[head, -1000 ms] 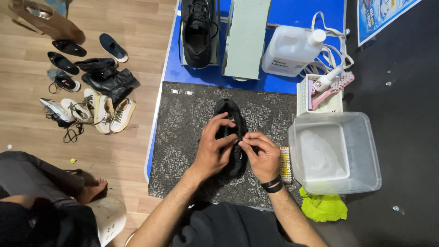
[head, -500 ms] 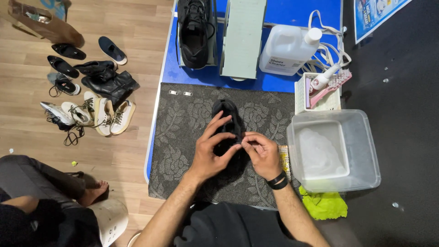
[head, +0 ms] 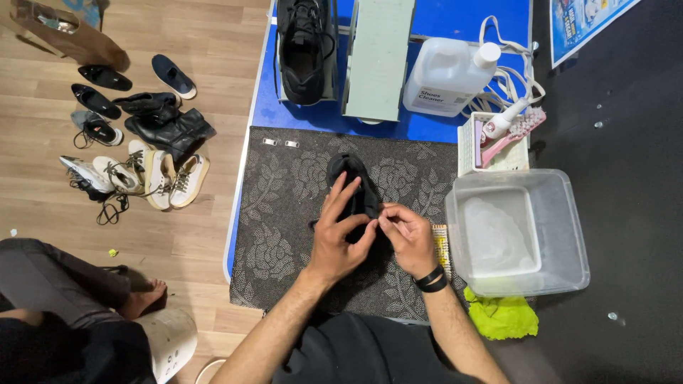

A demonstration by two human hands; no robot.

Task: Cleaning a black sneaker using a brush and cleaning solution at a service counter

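On the wooden floor (head: 199, 43) at the far left lies a scatter of shoes (head: 135, 142): flat black slippers, a dark blue slip-on, black boots and pale laced sneakers. A brown paper bag (head: 67, 32) sits in the top corner, and another person's bare foot (head: 146, 293) rests near the bottom beside a white stool (head: 171, 340).

Next comes the blue bench (head: 260, 99), carrying a dark patterned mat (head: 284, 192). A black sneaker (head: 304, 50) stands on a pale green rack (head: 377, 57) at the back.

At the middle of the mat lies the black shoe (head: 350, 178), toe pointing away. The left hand (head: 340, 238) rests on it with fingers spread long, its grip loose and open over the upper. The right hand (head: 409, 238) meets it at the shoe's edge, thumb and forefinger pinched shut on something small and dark; whether it is a lace or a tab cannot be told. A black band circles the right wrist. A small brush (head: 442, 249) lies just beside that hand.

To the right, a white jug of cleaner (head: 445, 75) stands at the back with white cord behind it. A small white basket (head: 469, 153) holds a pink brush (head: 516, 131) and a white bottle. In front, a clear plastic tub (head: 562, 235) holds cloudy water. A yellow-green cloth (head: 501, 316) lies crumpled below it. Dark floor (head: 626, 178) runs along the right, with 1 blue poster (head: 590, 18) at the top.
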